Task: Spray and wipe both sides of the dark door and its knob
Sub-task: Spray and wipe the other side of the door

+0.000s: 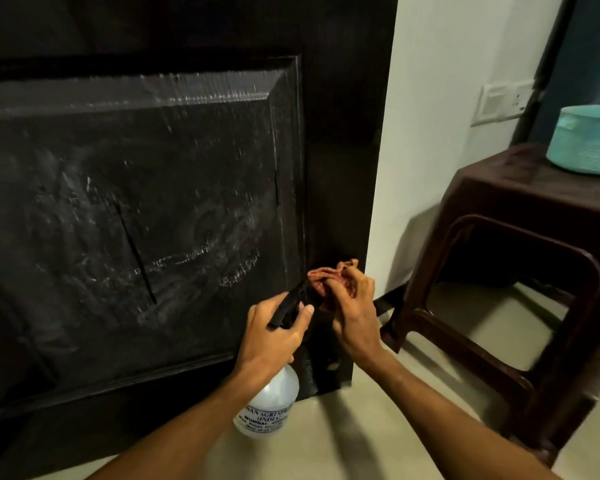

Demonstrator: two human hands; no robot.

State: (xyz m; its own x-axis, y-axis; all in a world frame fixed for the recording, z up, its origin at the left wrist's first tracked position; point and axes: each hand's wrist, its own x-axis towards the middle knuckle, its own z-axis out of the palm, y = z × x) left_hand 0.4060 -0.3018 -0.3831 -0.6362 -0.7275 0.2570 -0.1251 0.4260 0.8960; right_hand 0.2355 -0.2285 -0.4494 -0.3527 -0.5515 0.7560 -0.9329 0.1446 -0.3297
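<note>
Risk: L hand (274, 336) grips spray bottle (269, 403) w/ nozzle right by R hand (355, 318), which bunches red cloth (326, 275) on door (153, 209) low by its edge, so a squeeze now prob soaks fingers and drips to floor (361, 427); knob not in view.

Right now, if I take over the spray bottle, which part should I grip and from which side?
Grip the spray bottle at the narrow neck just under its black trigger head, where the left hand holds it. Come from the near side, away from the door. The head seems to point at the door, and the round white body below looks too wide to wrap securely.
</note>
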